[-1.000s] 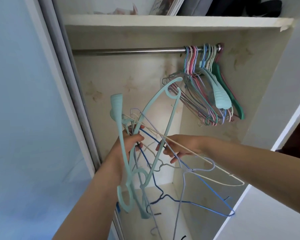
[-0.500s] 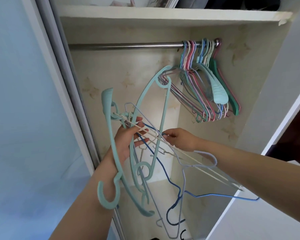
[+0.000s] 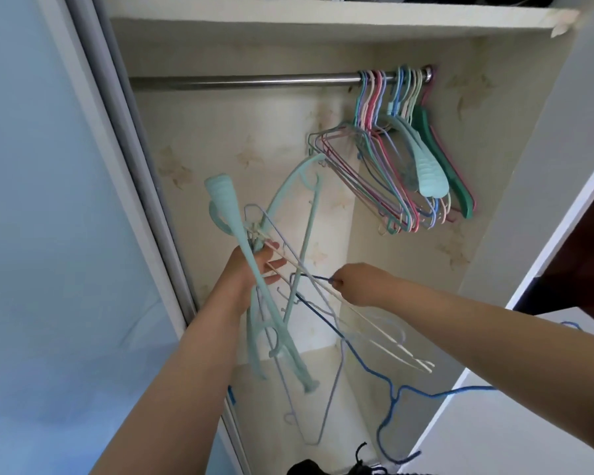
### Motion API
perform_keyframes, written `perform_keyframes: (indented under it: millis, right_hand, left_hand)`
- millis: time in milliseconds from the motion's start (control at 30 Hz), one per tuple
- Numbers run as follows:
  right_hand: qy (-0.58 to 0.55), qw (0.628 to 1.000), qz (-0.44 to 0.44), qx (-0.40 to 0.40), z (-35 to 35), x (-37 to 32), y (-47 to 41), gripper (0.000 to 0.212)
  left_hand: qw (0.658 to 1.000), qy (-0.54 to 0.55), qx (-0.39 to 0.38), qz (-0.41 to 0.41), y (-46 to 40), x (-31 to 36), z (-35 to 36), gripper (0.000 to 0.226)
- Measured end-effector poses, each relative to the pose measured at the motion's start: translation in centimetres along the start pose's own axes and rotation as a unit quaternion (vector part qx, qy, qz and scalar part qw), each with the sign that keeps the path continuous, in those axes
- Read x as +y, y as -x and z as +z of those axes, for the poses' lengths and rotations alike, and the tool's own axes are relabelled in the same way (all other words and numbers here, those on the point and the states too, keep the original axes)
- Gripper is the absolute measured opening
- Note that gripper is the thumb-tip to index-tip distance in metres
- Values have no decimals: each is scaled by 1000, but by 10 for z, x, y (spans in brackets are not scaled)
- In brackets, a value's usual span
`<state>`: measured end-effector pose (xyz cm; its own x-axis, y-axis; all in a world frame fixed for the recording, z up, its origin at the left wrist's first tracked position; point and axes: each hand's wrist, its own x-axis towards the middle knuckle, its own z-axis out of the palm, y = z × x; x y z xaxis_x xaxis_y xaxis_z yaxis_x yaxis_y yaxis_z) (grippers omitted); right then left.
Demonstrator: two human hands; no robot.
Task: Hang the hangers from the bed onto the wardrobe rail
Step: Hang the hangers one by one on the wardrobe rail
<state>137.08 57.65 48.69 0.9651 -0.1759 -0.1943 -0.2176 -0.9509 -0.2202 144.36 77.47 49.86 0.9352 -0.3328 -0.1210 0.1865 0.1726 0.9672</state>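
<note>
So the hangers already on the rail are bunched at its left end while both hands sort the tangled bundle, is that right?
Not quite: the head view shows the hung hangers bunched at the right end of the rail. The left hand and right hand do sort the tangled bundle.

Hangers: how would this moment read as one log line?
left hand: holds hanger bundle | right hand: pinches blue wire hanger | rail: hung hangers at right

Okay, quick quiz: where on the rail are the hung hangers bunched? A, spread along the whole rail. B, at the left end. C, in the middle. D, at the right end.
D: the hung hangers crowd the right end of the rail, and the rest of it is bare.
</note>
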Motion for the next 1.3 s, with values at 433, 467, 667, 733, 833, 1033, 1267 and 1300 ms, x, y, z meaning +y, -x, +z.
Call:
perform_keyframes:
  millis: [433,467,667,733,833,1033,1267,1300]
  right_hand:
    - [-246,959,126,-66,45,58,-1,20]
    - [-245,961,124,-31,51,65,-1,26]
    - [-295,951,78,58,67,62,12,22]
    - [-302,949,47,77,66,53,15,18]
    - [-373,921,8,110,63,42,15,18]
    - [-320,939,60,110,58,28,-3,15]
    - [-307,938,141,82,65,42,-5,27]
    - [-354,920,147,83,62,43,-6,24]
  left_hand:
    - [993,44,64,85,5,6,-4,18]
    - [993,38,68,89,5,7,-3,18]
    - [996,9,38,77,4,8,2,25]
    - [997,-3,23,73,6,8,4,25]
    - [997,-32,7,76,6,4,7,22]
    - [997,-29,17,64,8,-3,9,20]
    - [986,-109,99,75,1,-5,-4,19]
    - [984,-121,111,74,0,-8,-7,18]
